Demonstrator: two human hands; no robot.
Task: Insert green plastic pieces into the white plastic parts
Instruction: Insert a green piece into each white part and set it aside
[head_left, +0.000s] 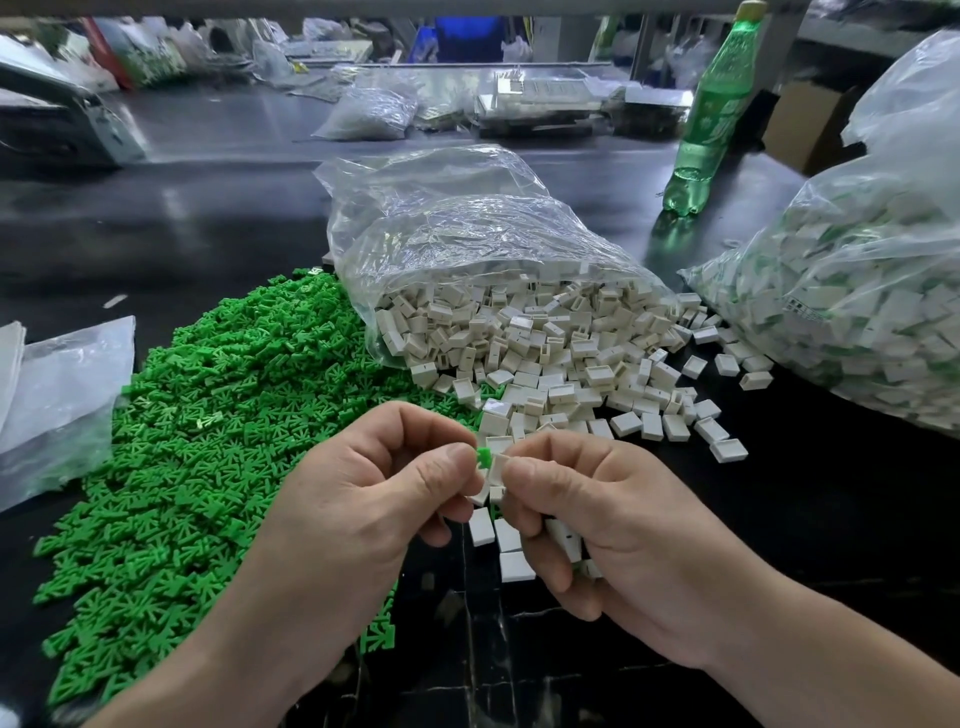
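Observation:
My left hand (384, 488) pinches a small green plastic piece (484, 457) between thumb and forefinger. My right hand (597, 519) pinches a white plastic part (497, 466) right beside it, and the two touch. More white parts sit in my right palm (566, 540). A large heap of green pieces (197, 447) covers the table at left. White parts (561, 364) spill from an open clear bag (457, 228) in the middle.
A second clear bag (857, 312) of white parts with green showing inside lies at right. A green soda bottle (711, 114) stands behind. Empty plastic bags (57, 400) lie at the left edge. The table (779, 519) is black and glossy.

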